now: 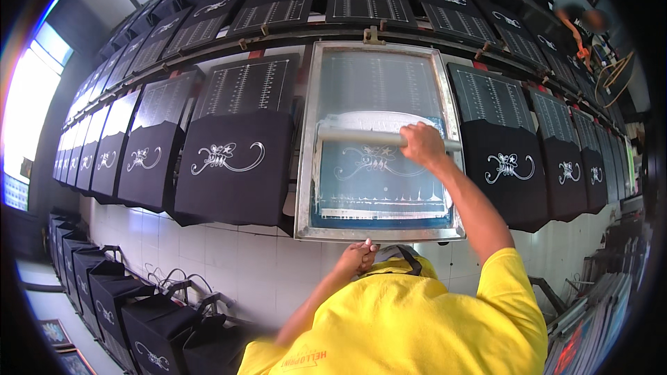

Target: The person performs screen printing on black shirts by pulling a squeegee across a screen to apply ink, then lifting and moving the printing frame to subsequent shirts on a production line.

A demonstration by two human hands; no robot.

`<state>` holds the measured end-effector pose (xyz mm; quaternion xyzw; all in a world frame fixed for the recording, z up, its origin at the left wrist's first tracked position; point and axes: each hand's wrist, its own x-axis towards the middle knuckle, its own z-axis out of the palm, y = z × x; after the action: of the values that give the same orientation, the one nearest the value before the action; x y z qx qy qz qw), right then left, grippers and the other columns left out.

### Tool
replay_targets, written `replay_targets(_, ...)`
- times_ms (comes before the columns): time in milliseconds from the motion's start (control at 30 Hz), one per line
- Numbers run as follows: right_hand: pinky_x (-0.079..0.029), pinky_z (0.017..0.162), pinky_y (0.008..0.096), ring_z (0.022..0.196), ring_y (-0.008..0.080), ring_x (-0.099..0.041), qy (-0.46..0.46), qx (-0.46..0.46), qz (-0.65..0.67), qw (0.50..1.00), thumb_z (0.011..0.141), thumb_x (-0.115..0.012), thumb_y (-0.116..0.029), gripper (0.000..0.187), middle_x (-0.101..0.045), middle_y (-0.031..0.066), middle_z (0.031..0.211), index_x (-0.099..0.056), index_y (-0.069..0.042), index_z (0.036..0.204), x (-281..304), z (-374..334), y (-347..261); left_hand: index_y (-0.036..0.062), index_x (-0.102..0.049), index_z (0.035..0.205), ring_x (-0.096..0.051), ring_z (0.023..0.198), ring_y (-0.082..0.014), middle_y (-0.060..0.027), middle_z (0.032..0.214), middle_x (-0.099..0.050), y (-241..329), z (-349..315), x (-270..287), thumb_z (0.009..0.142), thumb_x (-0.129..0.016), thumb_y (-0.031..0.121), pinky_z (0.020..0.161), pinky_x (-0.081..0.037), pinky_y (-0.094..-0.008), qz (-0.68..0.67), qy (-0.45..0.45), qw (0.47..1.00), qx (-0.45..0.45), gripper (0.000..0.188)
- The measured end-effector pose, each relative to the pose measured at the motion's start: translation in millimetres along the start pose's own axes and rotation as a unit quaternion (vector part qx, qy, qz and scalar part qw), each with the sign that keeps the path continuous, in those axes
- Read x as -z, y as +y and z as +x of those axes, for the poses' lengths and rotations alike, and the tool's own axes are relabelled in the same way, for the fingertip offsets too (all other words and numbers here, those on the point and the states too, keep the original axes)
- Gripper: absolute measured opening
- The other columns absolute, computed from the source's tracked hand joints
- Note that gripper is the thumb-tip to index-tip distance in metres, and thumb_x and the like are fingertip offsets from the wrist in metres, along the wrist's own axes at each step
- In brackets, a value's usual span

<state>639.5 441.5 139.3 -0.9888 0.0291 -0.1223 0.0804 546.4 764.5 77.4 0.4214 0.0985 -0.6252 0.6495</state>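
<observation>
A metal-framed printing screen (pixel 310 139) with blue mesh lies on a long table over a dark garment. My right hand (pixel 421 144) grips the handle of a squeegee (pixel 358 136) that lies across the mesh, with white ink spread above it. My left hand (pixel 357 257) holds the near edge of the frame. A white swirl design shows through the mesh under the squeegee.
Rows of black garments (pixel 233 167) with white swirl prints lie on both sides of the screen and along the far row (pixel 278 10). Black bags (pixel 149 326) stand on the floor at lower left. Another person (pixel 580 24) stands at the far right. Stacked frames (pixel 597 312) lean at lower right.
</observation>
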Motion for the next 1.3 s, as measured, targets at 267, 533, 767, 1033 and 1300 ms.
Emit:
replay_targets(267, -0.051, 0.066, 0.0368, 0.069, 0.0255, -0.066, -0.279, -0.126, 0.222, 0.926, 0.055, -0.078, -0.023, 0.043, -0.071, 0.0149, 0.078, -0.073, -0.002, 0.092, 31.6, 52.9, 48.8, 0.0132, -0.053, 0.091, -0.030, 0.049, -0.0066, 0.0076, 0.061, -0.034, -2.0, 12.8, 19.5, 0.105, -0.042, 0.038, 0.044, -0.024, -0.0234, -0.090, -0.090, 0.991, 0.038, 0.030)
replay_targets(533, -0.052, 0.069, 0.0448, 0.074, 0.0351, -0.066, -0.250, -0.023, 0.119, 0.961, 0.063, -0.072, -0.024, 0.030, -0.068, 0.0168, 0.079, -0.067, -0.002, 0.083, 41.7, -56.5, -27.9, 0.0121, -0.051, 0.090, -0.030, 0.047, -0.0069, 0.0071, 0.060, -0.034, -6.9, 16.8, 28.4, 0.105, -0.041, 0.038, 0.043, -0.024, -0.0223, -0.138, -0.115, 0.982, 0.057, 0.031)
replay_targets(767, -0.049, 0.077, 0.0401, 0.093, 0.0263, -0.059, -0.019, 0.029, -0.038, 0.999, 0.062, -0.071, -0.011, 0.032, -0.061, 0.0053, 0.097, -0.061, -0.008, 0.092, 17.8, -155.5, -89.1, 0.0131, -0.049, 0.088, -0.028, 0.046, -0.0068, 0.0068, 0.059, -0.034, -4.4, 19.8, 29.7, 0.106, -0.041, 0.036, 0.042, -0.024, -0.0228, -0.117, -0.114, 0.985, 0.055, 0.030)
replay_targets(1033, -0.047, 0.077, 0.0401, 0.092, 0.0258, -0.056, -0.073, 0.033, 0.015, 0.997, 0.063, -0.067, -0.007, 0.027, -0.060, 0.0039, 0.094, -0.059, -0.008, 0.089, 37.7, -163.2, -98.7, 0.0134, -0.049, 0.087, -0.029, 0.047, -0.0073, 0.0062, 0.059, -0.033, -6.0, 23.4, 33.4, 0.106, -0.039, 0.039, 0.040, -0.024, -0.0237, -0.139, -0.129, 0.980, 0.068, 0.033)
replay_targets(1300, -0.047, 0.077, 0.0396, 0.092, 0.0261, -0.056, 0.024, 0.048, -0.031, 0.998, 0.069, -0.067, -0.007, 0.022, -0.058, 0.0048, 0.091, -0.059, -0.007, 0.090, 15.6, -146.5, -90.2, 0.0139, -0.049, 0.087, -0.028, 0.045, -0.0074, 0.0070, 0.057, -0.031, 3.1, 14.2, 24.3, 0.106, -0.039, 0.037, 0.040, -0.023, -0.0237, -0.122, -0.110, 0.985, 0.056, 0.031)
